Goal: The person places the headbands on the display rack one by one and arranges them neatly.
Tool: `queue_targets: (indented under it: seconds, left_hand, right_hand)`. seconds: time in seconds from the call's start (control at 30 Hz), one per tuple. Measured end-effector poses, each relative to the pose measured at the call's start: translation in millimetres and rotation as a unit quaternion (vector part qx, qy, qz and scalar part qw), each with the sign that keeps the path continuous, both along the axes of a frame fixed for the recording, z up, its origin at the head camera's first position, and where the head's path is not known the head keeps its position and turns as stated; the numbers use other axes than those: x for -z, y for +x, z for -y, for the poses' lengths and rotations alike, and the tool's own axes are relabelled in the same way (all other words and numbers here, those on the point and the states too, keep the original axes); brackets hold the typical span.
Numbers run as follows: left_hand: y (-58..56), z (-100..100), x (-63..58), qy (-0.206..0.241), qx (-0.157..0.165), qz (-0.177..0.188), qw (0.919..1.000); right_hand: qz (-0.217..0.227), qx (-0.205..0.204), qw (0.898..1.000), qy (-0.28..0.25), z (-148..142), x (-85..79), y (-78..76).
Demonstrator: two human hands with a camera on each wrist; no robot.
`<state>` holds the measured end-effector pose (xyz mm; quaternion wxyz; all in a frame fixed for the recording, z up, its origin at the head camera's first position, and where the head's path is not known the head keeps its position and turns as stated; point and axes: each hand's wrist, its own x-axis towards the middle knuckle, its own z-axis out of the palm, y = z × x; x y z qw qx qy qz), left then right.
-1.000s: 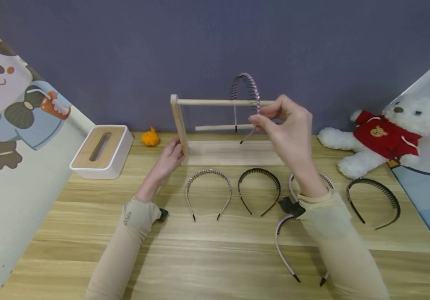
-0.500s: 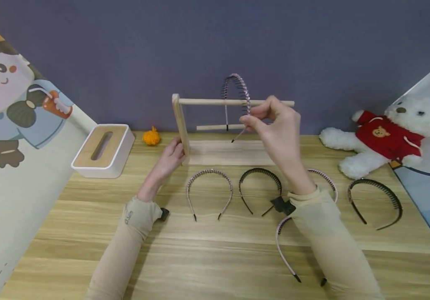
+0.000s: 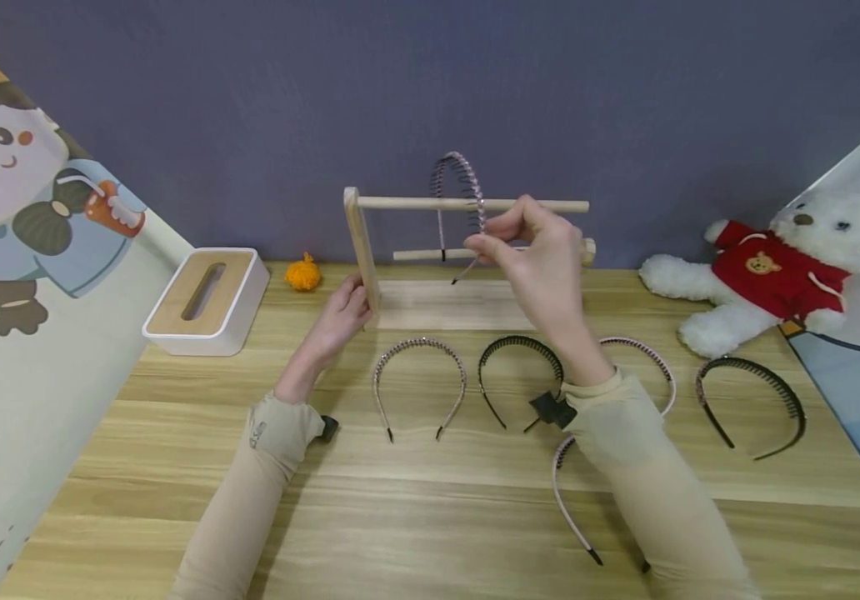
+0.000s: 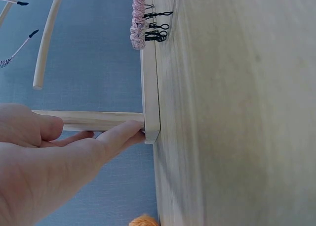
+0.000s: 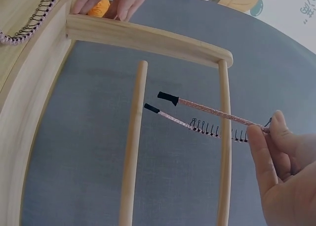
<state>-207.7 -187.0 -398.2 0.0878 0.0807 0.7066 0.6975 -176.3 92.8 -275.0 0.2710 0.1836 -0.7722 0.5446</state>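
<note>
My right hand point(image 3: 542, 258) pinches a pink-and-black toothed headband point(image 3: 478, 183) between thumb and fingers. The headband stands arch-up across the rack's upper rod point(image 3: 535, 205). One leg passes in front of that rod and one behind, and the black tips point(image 5: 168, 97) hang near the lower rod point(image 5: 134, 137). My left hand point(image 3: 342, 312) holds the lower part of the left post point(image 3: 362, 250) of the wooden rack. In the left wrist view its fingers lie along the post point(image 4: 98, 118), down by the base point(image 4: 150, 97).
A beaded pink headband point(image 3: 419, 343), a black headband point(image 3: 520, 342) and several others lie before the rack, some partly under my right sleeve. A tissue box point(image 3: 201, 300) and orange ball-like item point(image 3: 302, 272) stand left. A white teddy bear point(image 3: 767, 258) sits right.
My right hand has moved left along the upper rod with the headband, uncovering the rod's right end and then the lower rod's right end. The left hand keeps its place on the post.
</note>
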Motion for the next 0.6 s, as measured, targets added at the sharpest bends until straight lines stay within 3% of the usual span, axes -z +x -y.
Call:
queue_targets:
  seconds: [0.6]
  left_hand:
    - [-1.3, 0, 1.5, 0.003, 0.001, 0.000, 1.0000]
  right_hand:
    - [0.019, -0.011, 1.000, -0.002, 20, -3.2, -7.3]
